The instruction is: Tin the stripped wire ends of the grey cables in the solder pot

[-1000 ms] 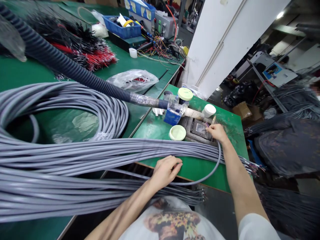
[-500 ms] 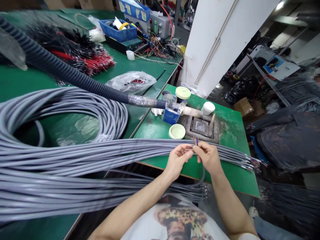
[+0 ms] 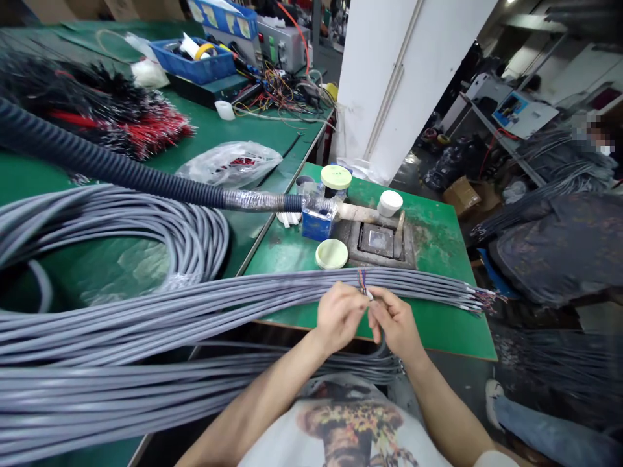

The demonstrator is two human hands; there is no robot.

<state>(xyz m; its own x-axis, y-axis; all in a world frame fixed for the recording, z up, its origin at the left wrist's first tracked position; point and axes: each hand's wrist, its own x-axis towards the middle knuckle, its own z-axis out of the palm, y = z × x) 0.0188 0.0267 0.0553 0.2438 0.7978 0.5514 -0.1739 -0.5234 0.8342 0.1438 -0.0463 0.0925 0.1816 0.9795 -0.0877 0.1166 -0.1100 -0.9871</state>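
Just above the front edge of the green bench, my left hand [image 3: 343, 316] and my right hand [image 3: 395, 322] meet fingertip to fingertip at one stripped cable end. Its thin coloured wires [image 3: 362, 279] fan upward, with a short white piece [image 3: 368, 294] at their base. Both hands are closed in a pinch on this end; the exact grip of my left fingers is partly hidden. The grey cable hangs down below my right hand. Behind the hands, a bundle of grey cables [image 3: 272, 285] lies across the bench, its stripped ends [image 3: 487, 298] at the right.
A solder pot [image 3: 379, 241] sits on the bench [image 3: 438, 233], beside a pale green lid [image 3: 331, 253], a white cup [image 3: 390, 203] and a blue box [image 3: 316, 224]. A ribbed hose [image 3: 121, 165] crosses from the left. Coiled cables [image 3: 199, 240] lie left; another person [image 3: 559, 253] is at right.
The view has shifted slightly right. My left hand has moved from the separated dark wires to the base of the wires. The coloured wires now stand more spread above my fingers.
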